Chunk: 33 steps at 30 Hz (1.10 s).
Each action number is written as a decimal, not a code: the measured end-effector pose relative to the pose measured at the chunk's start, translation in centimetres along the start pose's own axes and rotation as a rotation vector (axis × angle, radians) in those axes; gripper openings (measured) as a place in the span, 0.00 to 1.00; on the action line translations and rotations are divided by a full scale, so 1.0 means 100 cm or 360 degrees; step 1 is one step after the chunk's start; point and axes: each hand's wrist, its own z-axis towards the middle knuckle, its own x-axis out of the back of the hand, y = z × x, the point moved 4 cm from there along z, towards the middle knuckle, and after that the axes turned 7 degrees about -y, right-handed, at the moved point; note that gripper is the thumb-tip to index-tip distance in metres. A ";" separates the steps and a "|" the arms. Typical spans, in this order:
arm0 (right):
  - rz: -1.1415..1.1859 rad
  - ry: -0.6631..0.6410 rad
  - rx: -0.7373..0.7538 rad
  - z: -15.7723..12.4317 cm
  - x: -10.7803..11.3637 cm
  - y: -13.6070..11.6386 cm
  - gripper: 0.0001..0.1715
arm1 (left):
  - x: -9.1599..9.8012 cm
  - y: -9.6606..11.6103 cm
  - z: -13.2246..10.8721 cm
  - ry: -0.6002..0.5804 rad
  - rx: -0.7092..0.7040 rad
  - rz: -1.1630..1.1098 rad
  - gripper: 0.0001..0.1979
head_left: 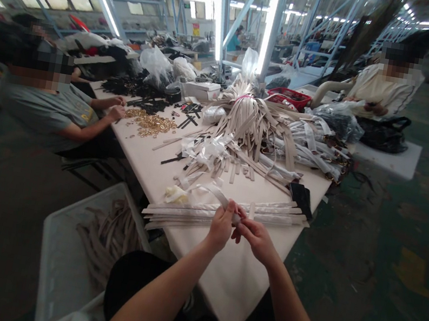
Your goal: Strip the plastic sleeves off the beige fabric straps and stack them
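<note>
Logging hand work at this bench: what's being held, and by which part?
The left hand and right hand hold a pale strap by its end.

cream straps (205, 213): smooth, faintly glossy faux leather or coated cloth | table (226, 288): matt white covering | gold-coloured fittings (149, 124): shiny metal | bag (155, 65): thin, clear, crinkled plastic | crate (83, 204): matt pale plastic

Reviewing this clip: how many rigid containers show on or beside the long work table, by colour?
Red: 1 plastic tray
White: 1 box
Pale grey: 1 plastic bin holding beige straps
Total: 3
</note>
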 end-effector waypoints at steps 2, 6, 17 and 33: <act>-0.0037 -0.0006 0.0016 -0.001 0.002 -0.001 0.22 | 0.003 0.009 0.004 0.0040 -0.0139 0.0025 0.24; -0.0021 0.0045 0.0048 0.000 0.003 0.004 0.22 | -0.001 0.008 0.004 -0.0023 -0.0112 0.0034 0.24; -0.0101 -0.0014 0.0055 -0.004 0.010 -0.001 0.23 | -0.006 0.001 -0.001 -0.0097 -0.0126 0.0061 0.23; -0.0090 -0.0064 -0.0114 0.005 0.011 0.023 0.24 | 0.007 -0.024 0.001 -0.0031 0.0003 -0.0080 0.21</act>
